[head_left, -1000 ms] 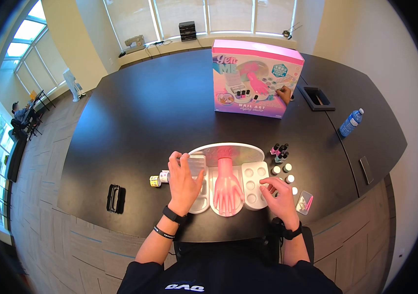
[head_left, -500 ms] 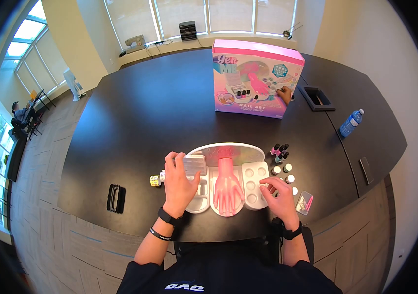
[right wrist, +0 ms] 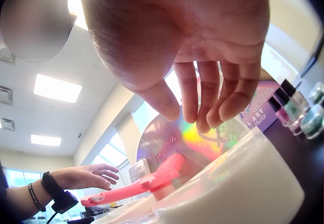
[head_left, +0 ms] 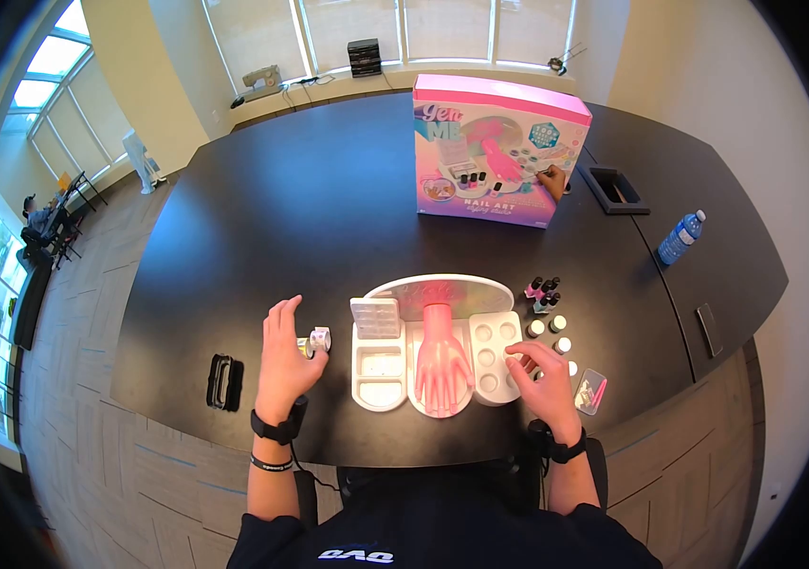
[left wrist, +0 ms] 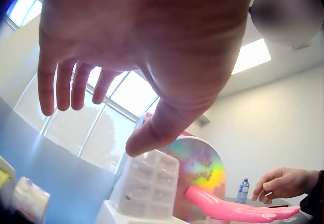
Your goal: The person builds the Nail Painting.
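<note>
My left hand is spread with nothing in it, just beside two small sticker rolls left of the white nail-art station. In the left wrist view the fingers extend and the thumb stands apart. A pink model hand lies palm down in the middle of the white station, before a shiny rounded back panel. A clear lidded case stands tilted up at its left. My right hand hovers loosely bent at the round wells, holding nothing.
Nail polish bottles and white-capped jars stand right of the station, near a small clear tray with pink tools. The pink box is behind. A water bottle stands right, a black case left.
My left hand has left the clear lidded case and moved left to the sticker rolls. The case stays tilted up. My right hand has barely moved.
</note>
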### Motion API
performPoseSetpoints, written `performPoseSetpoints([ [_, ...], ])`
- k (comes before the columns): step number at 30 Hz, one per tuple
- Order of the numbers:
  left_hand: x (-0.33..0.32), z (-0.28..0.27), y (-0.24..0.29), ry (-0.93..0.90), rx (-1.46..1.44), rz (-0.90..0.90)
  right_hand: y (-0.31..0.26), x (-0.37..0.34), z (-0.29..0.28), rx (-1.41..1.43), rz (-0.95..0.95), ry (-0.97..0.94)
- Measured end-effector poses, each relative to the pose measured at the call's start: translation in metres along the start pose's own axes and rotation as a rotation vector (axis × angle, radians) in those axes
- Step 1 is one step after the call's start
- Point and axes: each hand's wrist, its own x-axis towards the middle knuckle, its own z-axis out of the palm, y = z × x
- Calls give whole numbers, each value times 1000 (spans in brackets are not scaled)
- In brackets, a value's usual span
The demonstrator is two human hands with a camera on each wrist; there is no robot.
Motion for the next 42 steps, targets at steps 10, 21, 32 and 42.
performPoseSetpoints([
  [10, -10, 2, -71, -218, 101, -8, 0, 1, 1, -24, -15, -13],
  [21, -8, 7, -65, -213, 77, 58, 3, 0, -4, -9, 4, 5],
  [32, -9, 3, -59, -225, 113, 18, 5, 1, -6, -18, -9, 12],
  [42, -15, -18, -16, -128, 81, 61, 2, -1, -7, -21, 10, 5],
])
